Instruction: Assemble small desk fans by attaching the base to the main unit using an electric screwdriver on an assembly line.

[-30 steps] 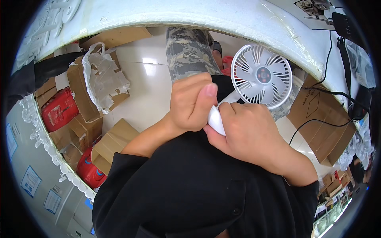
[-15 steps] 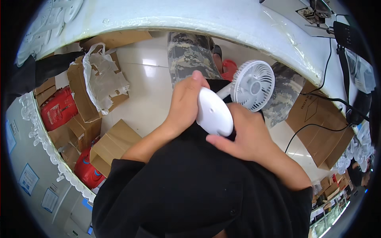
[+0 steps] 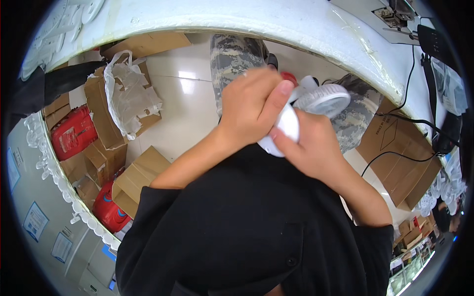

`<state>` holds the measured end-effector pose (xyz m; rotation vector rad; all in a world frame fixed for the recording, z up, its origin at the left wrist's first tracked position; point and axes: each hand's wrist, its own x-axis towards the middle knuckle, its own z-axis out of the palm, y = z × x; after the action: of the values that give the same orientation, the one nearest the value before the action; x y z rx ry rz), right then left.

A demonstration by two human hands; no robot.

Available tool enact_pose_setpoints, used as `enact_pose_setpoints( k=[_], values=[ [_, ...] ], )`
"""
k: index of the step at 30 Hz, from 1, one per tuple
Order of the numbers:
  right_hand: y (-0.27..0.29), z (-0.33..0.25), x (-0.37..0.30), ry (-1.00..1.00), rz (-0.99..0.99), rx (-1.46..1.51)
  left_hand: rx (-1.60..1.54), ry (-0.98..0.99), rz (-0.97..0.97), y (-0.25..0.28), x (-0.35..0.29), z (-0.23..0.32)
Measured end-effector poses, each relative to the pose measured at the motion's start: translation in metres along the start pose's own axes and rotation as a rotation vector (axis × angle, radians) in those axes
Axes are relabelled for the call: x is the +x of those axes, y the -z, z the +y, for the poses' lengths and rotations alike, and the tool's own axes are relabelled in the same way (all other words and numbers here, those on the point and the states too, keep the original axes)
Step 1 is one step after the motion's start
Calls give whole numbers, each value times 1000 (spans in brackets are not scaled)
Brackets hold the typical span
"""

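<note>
Both hands, left hand (image 3: pixel 249 106) and right hand (image 3: pixel 308 148), grip a small white fan (image 3: pixel 296 116) over a glossy tiled floor (image 3: pixel 180 106), beneath a curved white worktop (image 3: pixel 237 19); cardboard boxes (image 3: pixel 133 177) surround.

A long white table edge (image 3: pixel 276 22) curves across the top, with black cables (image 3: pixel 410 89) hanging over its right end. Below it lies a pale glossy tiled floor (image 3: pixel 182 106) that reflects a bright patch of light. Brown cardboard boxes (image 3: pixel 106 123) stand at the left, one holding crumpled white plastic (image 3: pixel 131 96); red containers (image 3: pixel 74 133) sit beside them. More flattened boxes (image 3: pixel 402 158) lean at the right.
</note>
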<state>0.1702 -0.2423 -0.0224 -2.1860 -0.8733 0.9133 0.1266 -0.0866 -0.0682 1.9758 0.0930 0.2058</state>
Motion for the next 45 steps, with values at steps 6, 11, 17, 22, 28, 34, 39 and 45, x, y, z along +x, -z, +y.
enact_pose_setpoints(
  k=[6, 11, 17, 22, 28, 34, 39, 45],
  values=[
    [-23, 11, -10, 104, 451, 269, -366, 296, 373, -5, -7, -12],
    [-11, -7, -16, 181, 210, 206, -503, 387, 109, 7, -32, 3],
    [13, -30, -7, 108, -26, -237, -422, 261, 91, 8, -24, 13],
    [4, -29, -8, 189, -13, -386, -379, 186, 94, 5, -24, 12],
    [2, -24, 2, 271, 3, -313, -370, 200, 84, 10, -19, 8],
    [50, -35, -12, 389, 132, -4, -260, 199, -166, 98, 35, 31],
    [100, 14, -23, 358, 337, 139, -419, -78, 237, 188, 94, 82],
    [85, 61, 6, 505, 539, -94, -415, -264, 487, 199, 229, 65]
  ],
)
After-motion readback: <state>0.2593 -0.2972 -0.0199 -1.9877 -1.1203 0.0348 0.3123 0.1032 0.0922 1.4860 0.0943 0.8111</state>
